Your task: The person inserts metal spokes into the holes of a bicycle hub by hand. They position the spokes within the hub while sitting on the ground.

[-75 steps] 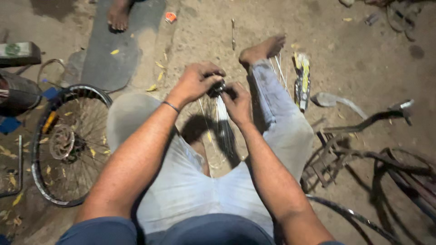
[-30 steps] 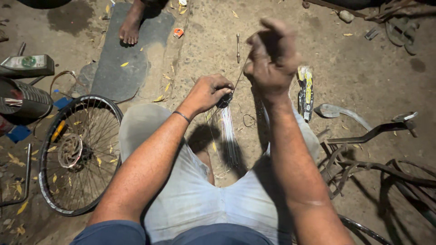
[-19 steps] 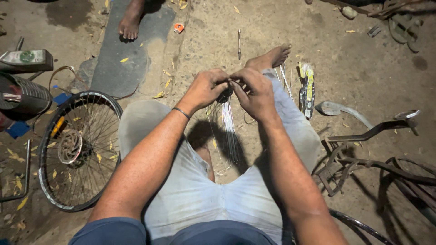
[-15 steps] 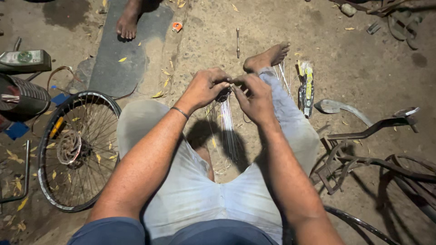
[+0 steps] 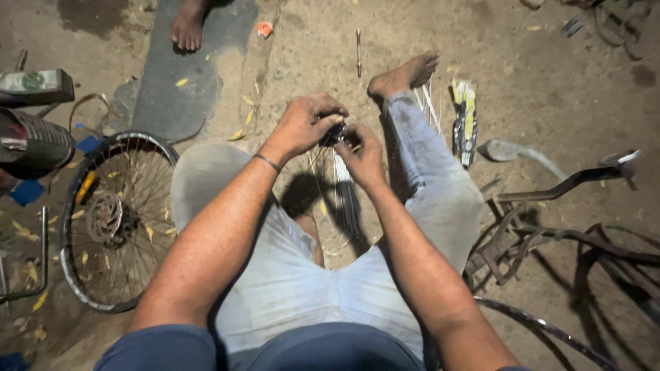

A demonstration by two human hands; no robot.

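A bare, sandy dirt floor (image 5: 550,82) was seen, strewn with yellow leaves and lit dimly. A dark mat (image 5: 185,75) was laid at the top, where another person's bare foot (image 5: 187,27) was cut off by the frame. One small dark hub (image 5: 335,133) was held above the lap, mostly hidden by fingers; thin spokes (image 5: 342,199) were seen hanging from it. It was pinched by the left hand (image 5: 304,124) from above and by the right hand (image 5: 362,154) from beside. One spoked wheel (image 5: 113,220) was laid at the left; a bicycle frame (image 5: 557,227) was half lost in shadow at the right.
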